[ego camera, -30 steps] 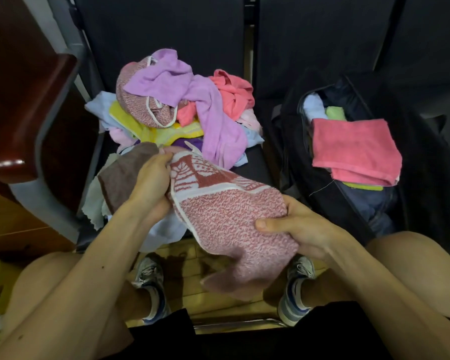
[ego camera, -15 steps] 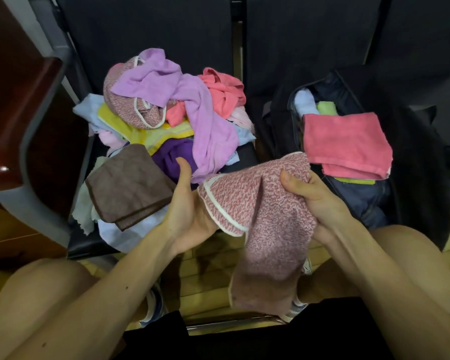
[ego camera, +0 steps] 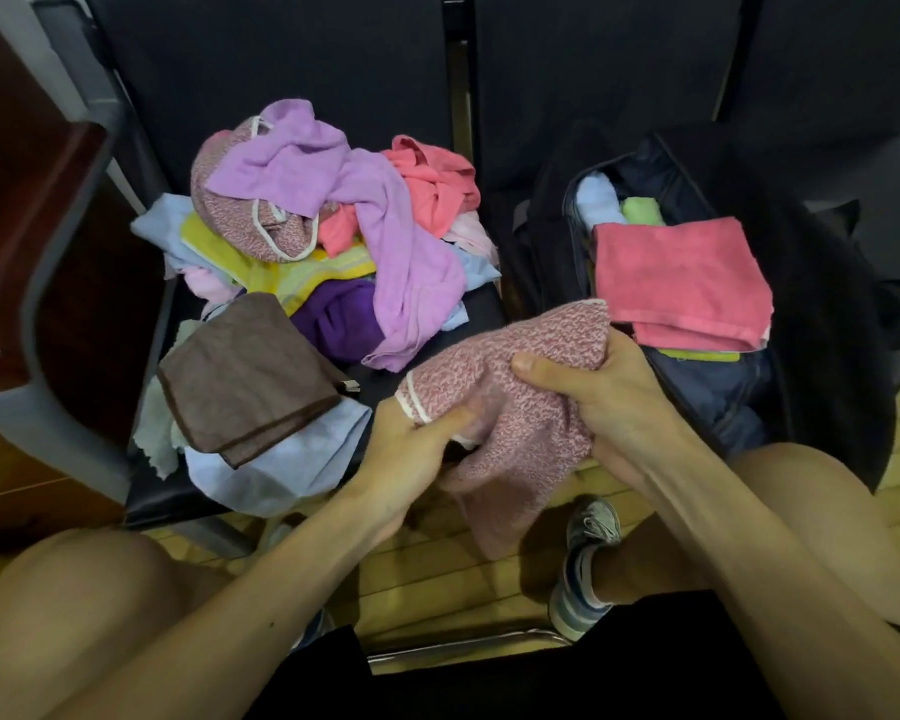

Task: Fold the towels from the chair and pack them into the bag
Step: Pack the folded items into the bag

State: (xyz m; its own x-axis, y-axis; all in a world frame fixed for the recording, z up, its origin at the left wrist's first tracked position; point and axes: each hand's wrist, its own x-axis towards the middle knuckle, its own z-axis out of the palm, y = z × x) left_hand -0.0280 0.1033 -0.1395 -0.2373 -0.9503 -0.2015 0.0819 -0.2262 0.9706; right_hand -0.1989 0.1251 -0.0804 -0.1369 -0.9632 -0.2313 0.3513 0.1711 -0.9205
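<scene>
Both my hands hold a speckled pink-and-white towel (ego camera: 536,402) in the air between the chair and the bag. My left hand (ego camera: 411,454) grips its white-trimmed near edge from below. My right hand (ego camera: 588,387) grips its upper right part, thumb on top. The towel's lower end hangs toward the floor. A heap of unfolded towels (ego camera: 344,226) in lilac, coral, yellow, purple and light blue lies on the black chair (ego camera: 484,304). The open dark bag (ego camera: 822,314) stands to the right and holds a folded pink towel (ego camera: 681,283) on top of other folded ones.
A folded brown towel (ego camera: 250,376) lies at the front of the chair on a light blue cloth. A dark wooden armrest (ego camera: 27,241) stands at the left. My knees and shoes are below, over a wooden floor (ego camera: 437,579).
My left hand, open beside the towel half a second ago, now grips its trimmed edge. The towel has bunched up between both hands and shifted slightly right, toward the bag.
</scene>
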